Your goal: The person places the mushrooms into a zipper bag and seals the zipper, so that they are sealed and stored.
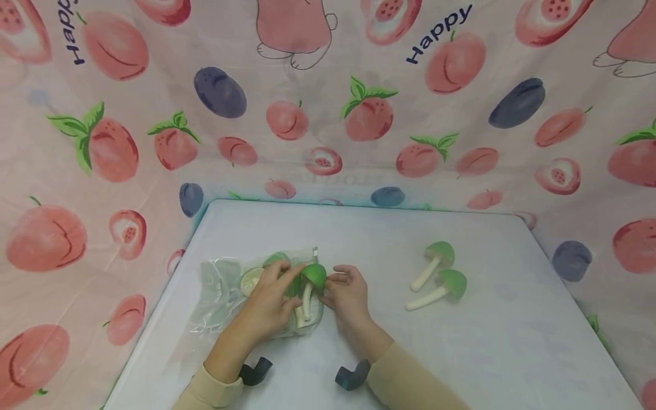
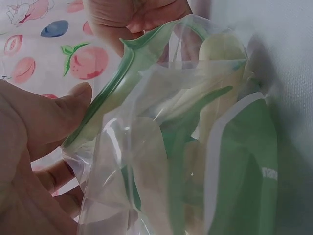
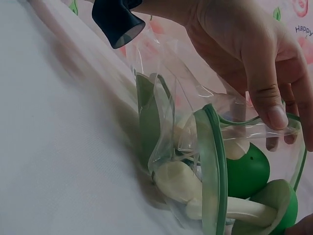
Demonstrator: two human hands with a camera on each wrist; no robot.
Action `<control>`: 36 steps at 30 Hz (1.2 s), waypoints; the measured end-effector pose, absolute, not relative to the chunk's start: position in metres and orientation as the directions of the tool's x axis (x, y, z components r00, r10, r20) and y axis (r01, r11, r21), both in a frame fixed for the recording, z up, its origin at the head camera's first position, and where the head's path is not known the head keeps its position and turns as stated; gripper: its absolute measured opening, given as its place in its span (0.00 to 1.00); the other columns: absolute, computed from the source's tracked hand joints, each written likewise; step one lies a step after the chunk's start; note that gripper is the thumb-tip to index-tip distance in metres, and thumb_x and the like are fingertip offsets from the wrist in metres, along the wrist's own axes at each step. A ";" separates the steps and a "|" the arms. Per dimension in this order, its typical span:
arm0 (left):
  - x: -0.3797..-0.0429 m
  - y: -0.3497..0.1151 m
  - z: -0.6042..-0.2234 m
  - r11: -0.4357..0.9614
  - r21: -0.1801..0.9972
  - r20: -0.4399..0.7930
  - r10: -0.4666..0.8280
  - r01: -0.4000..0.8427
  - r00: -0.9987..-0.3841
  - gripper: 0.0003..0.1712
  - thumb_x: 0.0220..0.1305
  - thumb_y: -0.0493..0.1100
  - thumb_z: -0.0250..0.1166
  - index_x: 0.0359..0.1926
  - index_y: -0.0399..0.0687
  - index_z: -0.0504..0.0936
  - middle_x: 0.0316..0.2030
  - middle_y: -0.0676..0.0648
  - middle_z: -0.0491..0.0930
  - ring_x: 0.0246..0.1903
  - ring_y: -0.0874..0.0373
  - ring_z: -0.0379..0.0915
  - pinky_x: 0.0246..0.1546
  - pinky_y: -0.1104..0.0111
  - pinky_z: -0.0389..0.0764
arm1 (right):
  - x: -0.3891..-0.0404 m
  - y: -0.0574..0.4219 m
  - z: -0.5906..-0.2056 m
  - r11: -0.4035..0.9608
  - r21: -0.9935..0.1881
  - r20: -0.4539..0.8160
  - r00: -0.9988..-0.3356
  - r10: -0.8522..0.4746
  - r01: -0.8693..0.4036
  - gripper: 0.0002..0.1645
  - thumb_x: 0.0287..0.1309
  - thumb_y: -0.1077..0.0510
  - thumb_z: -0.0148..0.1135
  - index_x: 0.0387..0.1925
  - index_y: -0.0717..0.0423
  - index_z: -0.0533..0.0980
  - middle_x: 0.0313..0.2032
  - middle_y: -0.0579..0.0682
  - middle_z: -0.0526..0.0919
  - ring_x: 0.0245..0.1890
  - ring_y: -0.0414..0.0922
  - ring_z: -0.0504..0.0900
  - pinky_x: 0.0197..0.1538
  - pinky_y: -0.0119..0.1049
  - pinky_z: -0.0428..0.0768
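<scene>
A clear zip bag (image 1: 217, 282) with green zip edges lies on the left half of the table, its mouth spread toward the right. My left hand (image 1: 266, 304) holds the bag by its mouth, thumb (image 2: 78, 100) on one side of the green edge and fingers behind it. Inside are several pale-stemmed pieces, one with a green cap (image 3: 248, 171). At the mouth, the fingertips of my right hand (image 1: 351, 296) pinch the cap of a green toy mushroom (image 1: 314, 275), whose white stem lies over the bag's opening.
Two more green-capped toy mushrooms, one (image 1: 441, 252) behind the other (image 1: 453, 283), lie on the white table (image 1: 512, 341) to the right. Black curved wrist mounts (image 1: 353, 376) sit by both sleeves. A fruit-print cloth (image 1: 328, 131) hangs behind and at the sides.
</scene>
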State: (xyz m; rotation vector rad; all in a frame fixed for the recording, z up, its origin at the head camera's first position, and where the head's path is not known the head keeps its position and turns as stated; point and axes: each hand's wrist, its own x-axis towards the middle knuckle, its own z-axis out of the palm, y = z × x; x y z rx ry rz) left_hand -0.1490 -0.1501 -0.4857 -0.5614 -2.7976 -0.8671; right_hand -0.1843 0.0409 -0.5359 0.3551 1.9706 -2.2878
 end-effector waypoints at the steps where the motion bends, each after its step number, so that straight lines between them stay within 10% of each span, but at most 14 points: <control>1: -0.149 -0.150 -0.486 0.761 0.511 0.259 0.306 0.399 -0.916 0.44 0.59 0.37 0.82 0.75 0.49 0.76 0.64 0.43 0.73 0.63 0.47 0.73 0.67 0.50 0.79 | -0.184 0.041 -0.537 -0.151 -0.961 -0.243 -0.967 0.074 0.229 0.26 0.70 0.71 0.58 0.67 0.64 0.68 0.57 0.65 0.79 0.55 0.57 0.86 0.52 0.51 0.91; 11: -0.149 -0.150 -0.484 0.754 0.509 0.273 0.316 0.416 -0.908 0.43 0.58 0.37 0.82 0.74 0.47 0.77 0.65 0.41 0.74 0.66 0.45 0.73 0.68 0.48 0.79 | -0.184 0.042 -0.533 -0.182 -0.947 -0.266 -0.964 -0.015 0.264 0.25 0.76 0.62 0.48 0.69 0.67 0.66 0.67 0.69 0.76 0.74 0.73 0.71 0.63 0.65 0.83; 36: -0.150 -0.155 -0.487 0.753 0.501 0.270 0.331 0.426 -0.904 0.44 0.58 0.38 0.82 0.75 0.49 0.76 0.66 0.39 0.74 0.66 0.43 0.73 0.68 0.46 0.78 | -0.189 0.043 -0.530 -0.134 -0.971 -0.194 -0.980 -0.051 0.199 0.25 0.74 0.65 0.52 0.68 0.70 0.69 0.68 0.69 0.77 0.70 0.65 0.79 0.70 0.56 0.81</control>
